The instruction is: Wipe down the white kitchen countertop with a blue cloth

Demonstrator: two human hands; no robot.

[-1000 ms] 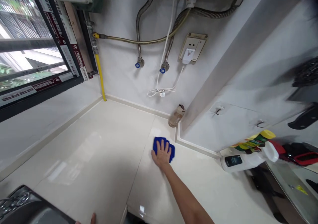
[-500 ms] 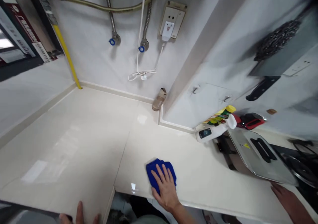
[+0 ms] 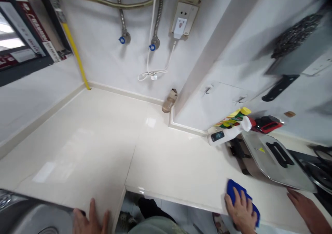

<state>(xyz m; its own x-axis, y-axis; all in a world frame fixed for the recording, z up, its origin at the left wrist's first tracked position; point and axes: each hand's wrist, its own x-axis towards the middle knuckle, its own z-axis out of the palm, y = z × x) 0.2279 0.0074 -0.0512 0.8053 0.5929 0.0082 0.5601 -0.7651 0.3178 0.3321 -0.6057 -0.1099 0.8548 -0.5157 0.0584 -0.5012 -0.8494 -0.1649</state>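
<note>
Our right hand (image 3: 241, 208) is down at about half past 4, palm flat and fingers a bit fanned out on top of a blue cloth (image 3: 255, 215), so we're pressing it rather than gripping it. That cloth sits right at the front edge of the white counter (image 3: 168, 161). Left hand (image 3: 90, 220) is over at roughly half past 7, fingers spread wide over the counter just beside the metal sink (image 3: 55, 217), nothing in them that we can see, palm cut off by the bottom of the view. Somebody else's hand (image 3: 297, 196) comes in at 4 o'clock, near our cloth and just below a grey cooker (image 3: 269, 158) with a flat lid. White spray bottle (image 3: 224, 136) leans over between 3 and 4, next to some yellow-green bottles (image 3: 234, 118). Brown bottle (image 3: 169, 101) is tucked by the wall corner, pretty much dead centre. Up at half past 12 we've got a wall socket (image 3: 191, 17) with a white plug (image 3: 180, 28) in it, and a yellow pipe (image 3: 75, 52) runs down the wall at 10.
</note>
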